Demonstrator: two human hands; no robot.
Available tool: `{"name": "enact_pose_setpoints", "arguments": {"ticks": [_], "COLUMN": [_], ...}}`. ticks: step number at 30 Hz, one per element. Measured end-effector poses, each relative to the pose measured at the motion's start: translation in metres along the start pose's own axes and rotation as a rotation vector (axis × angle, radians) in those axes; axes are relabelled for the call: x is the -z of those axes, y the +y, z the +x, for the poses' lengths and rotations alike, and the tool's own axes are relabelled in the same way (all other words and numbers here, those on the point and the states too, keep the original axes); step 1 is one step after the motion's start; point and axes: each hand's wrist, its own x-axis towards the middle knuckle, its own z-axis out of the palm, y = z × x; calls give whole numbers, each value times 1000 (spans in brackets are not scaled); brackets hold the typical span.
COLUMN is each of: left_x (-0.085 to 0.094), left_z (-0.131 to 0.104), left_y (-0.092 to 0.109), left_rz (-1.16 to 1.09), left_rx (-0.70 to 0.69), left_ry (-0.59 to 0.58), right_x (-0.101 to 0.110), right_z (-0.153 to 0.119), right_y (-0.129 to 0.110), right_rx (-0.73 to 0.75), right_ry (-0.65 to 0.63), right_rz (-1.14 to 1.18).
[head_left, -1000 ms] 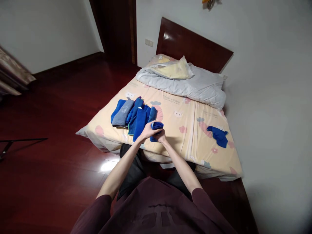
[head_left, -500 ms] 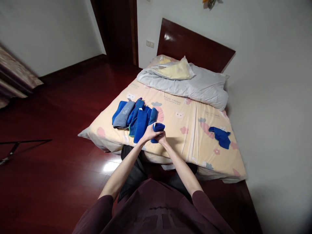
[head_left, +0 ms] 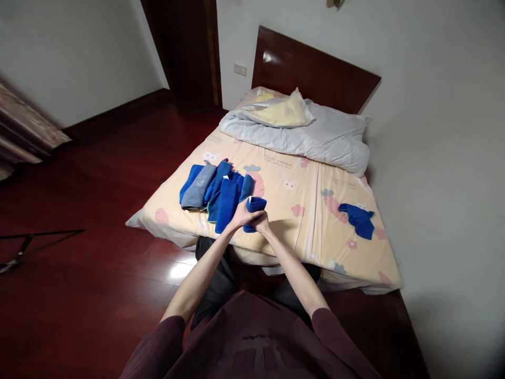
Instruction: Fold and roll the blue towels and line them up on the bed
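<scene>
Both my hands are closed around a folded blue towel held above the near part of the bed. My left hand grips it from the left side, and my right hand has it from below and the right. Just left of them lies a group of several folded towels, with a bright blue towel nearest my left hand. A grey towel with pale lettering rests at the group's left. Apart from these, a small crumpled blue cloth lies on the bed's right side.
The bed has a cream patterned sheet. A rumpled white quilt is bunched by the dark wooden headboard. The wall stands close on the right. A thin black stand leg is on the red floor at left.
The view has shifted very slightly. Both hands keep their grip on the folded blue towel, and the other towels stay where they were.
</scene>
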Motion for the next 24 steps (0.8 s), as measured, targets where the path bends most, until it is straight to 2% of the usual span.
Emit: {"name": "enact_pose_setpoints", "arguments": {"ticks": [3,6,9,11,15,19,22,24], "left_x": [0,1,6,11,22,27,20,9], "left_z": [0,-1,-4,-9,-25,-44,-59,-68], "left_y": [0,-1,-11,-23,-52,-70,-72,-71], "left_rz": [16,10,-8,24,143,249,351,408], "left_rx": [9,-39,-88,-65,11,19,-33,-108], "left_ry": [3,-18,-56,-47,-13,106,224,194], "right_x": [0,3,9,16,30,41,47,49], "right_z": [-1,-3,-7,-9,-13,-23,-40,-53], "right_y": [0,0,2,8,26,50,68,78], "right_rx": [-2,34,85,101,75,11,-34,-78], "right_ry": [5,2,-67,-70,12,-27,-57,-94], "right_rz": [36,75,145,180,136,53,20,-23]}}
